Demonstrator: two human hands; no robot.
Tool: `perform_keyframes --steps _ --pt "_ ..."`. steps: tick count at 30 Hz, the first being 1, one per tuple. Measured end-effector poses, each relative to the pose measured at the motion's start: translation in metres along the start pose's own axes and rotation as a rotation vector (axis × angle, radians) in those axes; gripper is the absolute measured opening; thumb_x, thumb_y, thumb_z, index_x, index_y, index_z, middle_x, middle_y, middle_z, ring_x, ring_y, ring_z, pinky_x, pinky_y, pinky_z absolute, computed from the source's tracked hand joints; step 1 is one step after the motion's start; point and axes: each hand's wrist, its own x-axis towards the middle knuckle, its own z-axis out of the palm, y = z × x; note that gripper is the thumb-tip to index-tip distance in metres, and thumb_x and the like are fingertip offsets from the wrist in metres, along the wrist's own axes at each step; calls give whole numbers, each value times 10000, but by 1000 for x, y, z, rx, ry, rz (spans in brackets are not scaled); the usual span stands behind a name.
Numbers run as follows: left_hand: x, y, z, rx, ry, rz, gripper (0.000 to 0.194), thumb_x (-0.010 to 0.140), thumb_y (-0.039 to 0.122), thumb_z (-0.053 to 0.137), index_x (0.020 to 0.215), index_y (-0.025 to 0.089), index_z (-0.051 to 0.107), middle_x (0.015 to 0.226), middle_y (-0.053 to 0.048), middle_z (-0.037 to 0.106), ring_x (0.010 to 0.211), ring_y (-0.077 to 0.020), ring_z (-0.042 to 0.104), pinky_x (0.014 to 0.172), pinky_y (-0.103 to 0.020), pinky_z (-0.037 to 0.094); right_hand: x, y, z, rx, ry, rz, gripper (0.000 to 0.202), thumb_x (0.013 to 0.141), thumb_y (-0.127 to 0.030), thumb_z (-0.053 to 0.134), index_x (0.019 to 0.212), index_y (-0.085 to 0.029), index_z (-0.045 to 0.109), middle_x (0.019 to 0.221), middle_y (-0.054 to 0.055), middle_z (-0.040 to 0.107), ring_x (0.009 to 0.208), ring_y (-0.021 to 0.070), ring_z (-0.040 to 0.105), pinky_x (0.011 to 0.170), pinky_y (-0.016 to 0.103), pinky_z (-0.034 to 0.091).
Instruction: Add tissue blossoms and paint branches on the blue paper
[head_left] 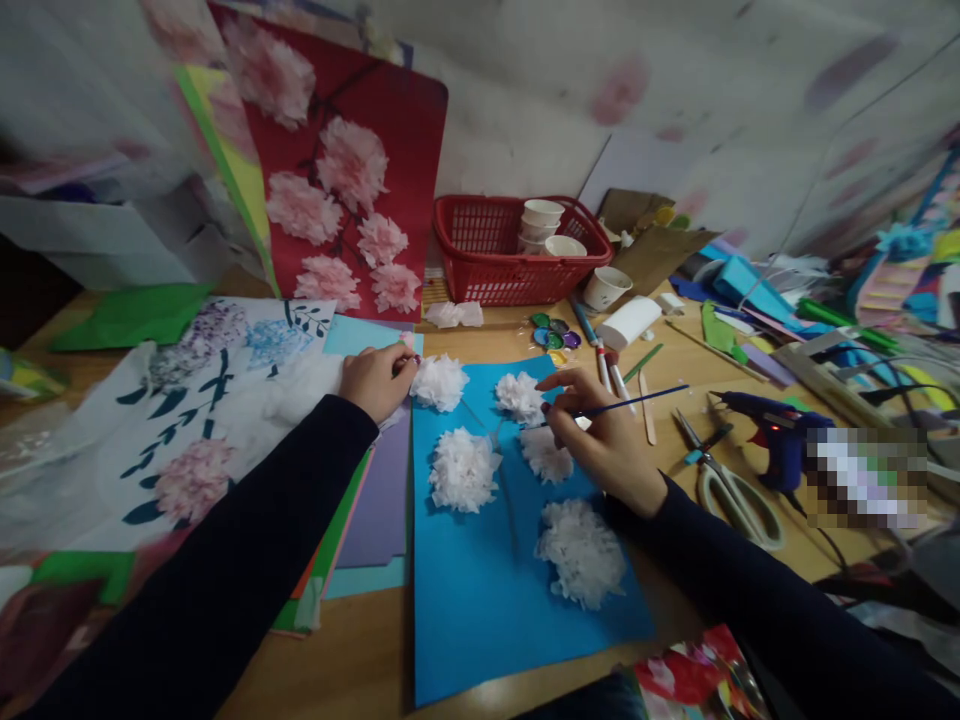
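Wooden table point(352, 650): one, spread before you, bearing all the items below.

Blue sheet point(480, 600): one, flat at the middle near your edge, marked with thin dark lines between the flowers.

White sheet point(169, 400): one, to your left, showing purple, blue and pink flowers with dark leaves; partly under your left sleeve.

Red board point(411, 130): one, upright at the back, with pink ruffled blossoms.

Red basket point(480, 278): one, at the back beside the board, holding white cups point(542, 212).

Your right hand point(600, 435): over the blue sheet's right side, thumb and fingers pinching the brush; index finger close to the upper right flower.

Your left hand point(381, 380): at the sheet's upper left edge, fingers curled, just beside a flower; you cannot tell whether it grips anything.

Glue gun point(780, 435): one, blue, red light showing, right of the scissors point(739, 500).

White paper flowers point(463, 470): five, on the blue sheet, two left and three right.

Brush point(641, 399): one, slim, dark blue handle pointing to your right.

Paint pots point(555, 332): a small cluster, beyond the sheet's far edge.
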Motion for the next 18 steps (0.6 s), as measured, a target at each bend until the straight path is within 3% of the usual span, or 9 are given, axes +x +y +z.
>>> perform_keyframes --steps 4,8,13,18 --pt "0 0 0 11 2 7 332 844 298 446 1052 207 689 928 -54 743 936 -249 643 824 -342 411 19 13 -31 21 238 -1 169 801 -291 564 947 -217 524 573 -57 526 516 126 525 512 255 394" --pt "-1 1 -2 24 2 14 339 844 313 437 1042 210 692 918 -60 745 938 -258 647 806 -343 414 59 41 -55 -30 459 87 138 743 -298 598 835 -204 557 733 2 623 639 149 602 605 283 465" --pt "-2 3 -3 45 6 16 348 840 307 433 1064 224 687 930 -53 746 949 -249 650 802 -328 416 107 79 -60 -99 435 253 115 775 -237 617 717 -137 622 680 56 662 666 181 624 645 299 484" --pt "0 0 0 59 17 38 336 853 327 426 1037 231 690 902 -49 746 929 -236 653 788 -313 420 130 100 -55 -141 312 397 274 914 -334 582 1103 -138 611 1084 68 640 910 184 638 779 366 548"
